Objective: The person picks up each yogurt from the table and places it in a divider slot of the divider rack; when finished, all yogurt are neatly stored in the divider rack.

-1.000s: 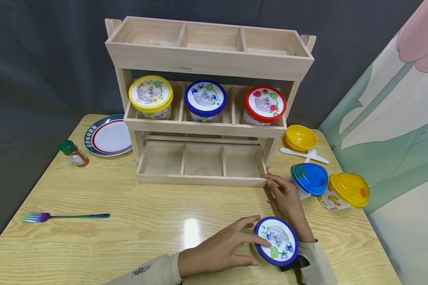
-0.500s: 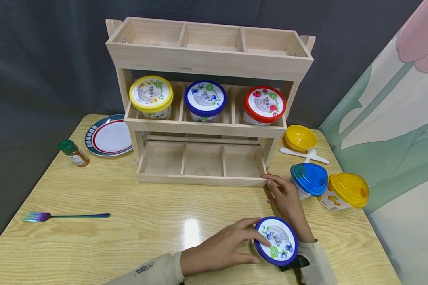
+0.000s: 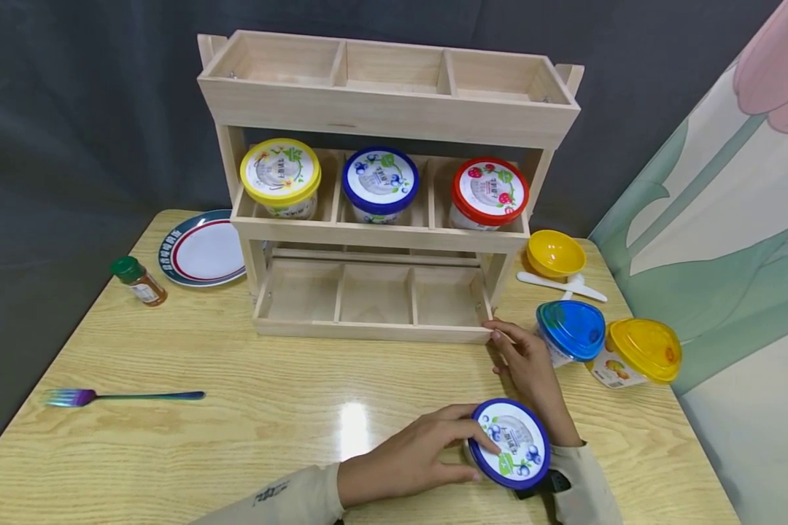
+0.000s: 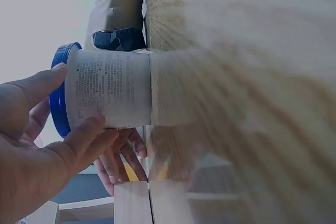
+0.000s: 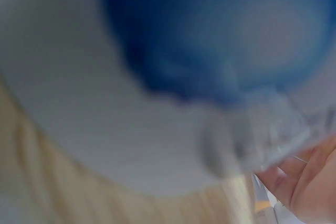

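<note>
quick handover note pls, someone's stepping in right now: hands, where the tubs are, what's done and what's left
Left hand: fingers and thumb curled round the blue-lidded tub, which stands upright on the table near the front edge.
Right hand: open, fingertips at the front right corner of the wooden rack, holding nothing.
Done: the middle shelf holds the yellow-lidded tub, another blue-lidded tub and the red-lidded tub, one per compartment.
Left: the top and bottom shelves have nothing in them. The blue cup and yellow cup lie on the table to the right of the rack.
</note>
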`<state>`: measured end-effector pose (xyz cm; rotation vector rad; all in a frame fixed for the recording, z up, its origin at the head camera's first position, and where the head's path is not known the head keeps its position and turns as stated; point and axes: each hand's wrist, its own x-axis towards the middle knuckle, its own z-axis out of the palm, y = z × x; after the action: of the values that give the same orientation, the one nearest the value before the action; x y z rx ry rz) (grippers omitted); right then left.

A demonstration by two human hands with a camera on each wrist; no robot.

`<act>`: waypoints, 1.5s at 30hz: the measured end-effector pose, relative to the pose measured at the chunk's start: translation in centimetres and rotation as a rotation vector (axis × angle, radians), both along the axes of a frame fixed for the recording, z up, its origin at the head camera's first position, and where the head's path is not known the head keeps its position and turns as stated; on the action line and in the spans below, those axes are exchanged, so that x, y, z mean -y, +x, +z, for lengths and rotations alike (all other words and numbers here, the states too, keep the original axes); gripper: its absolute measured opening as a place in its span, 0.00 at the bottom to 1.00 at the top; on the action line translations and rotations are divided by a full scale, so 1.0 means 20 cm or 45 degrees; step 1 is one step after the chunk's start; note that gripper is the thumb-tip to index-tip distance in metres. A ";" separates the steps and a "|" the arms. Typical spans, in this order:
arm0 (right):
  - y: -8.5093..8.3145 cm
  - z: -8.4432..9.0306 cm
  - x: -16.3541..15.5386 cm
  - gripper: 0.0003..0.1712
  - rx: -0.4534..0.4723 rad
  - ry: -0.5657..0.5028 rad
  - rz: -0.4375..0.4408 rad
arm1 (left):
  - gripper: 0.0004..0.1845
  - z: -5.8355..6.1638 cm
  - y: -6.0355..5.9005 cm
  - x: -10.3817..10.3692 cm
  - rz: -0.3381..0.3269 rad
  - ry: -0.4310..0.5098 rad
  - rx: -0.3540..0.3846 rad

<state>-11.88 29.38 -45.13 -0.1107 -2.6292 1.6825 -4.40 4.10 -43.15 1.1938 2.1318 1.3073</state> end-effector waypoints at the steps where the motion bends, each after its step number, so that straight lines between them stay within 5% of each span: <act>1: 0.00 0.00 0.00 0.18 0.005 -0.003 -0.003 | 0.15 0.00 0.00 0.00 0.010 0.005 0.001; 19: 0.00 0.00 0.01 0.19 0.023 -0.005 -0.022 | 0.12 0.00 0.00 -0.01 0.062 0.073 0.085; 27: 0.00 0.01 0.01 0.19 0.036 -0.016 -0.014 | 0.13 0.00 -0.01 -0.03 0.045 0.100 0.025; 45: 0.01 0.01 0.01 0.20 0.061 0.003 -0.015 | 0.14 0.03 0.00 0.11 0.195 0.161 -0.019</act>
<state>-11.70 29.24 -45.02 -0.1689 -2.6593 1.6939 -4.44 1.98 -42.50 1.1088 2.2175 1.5238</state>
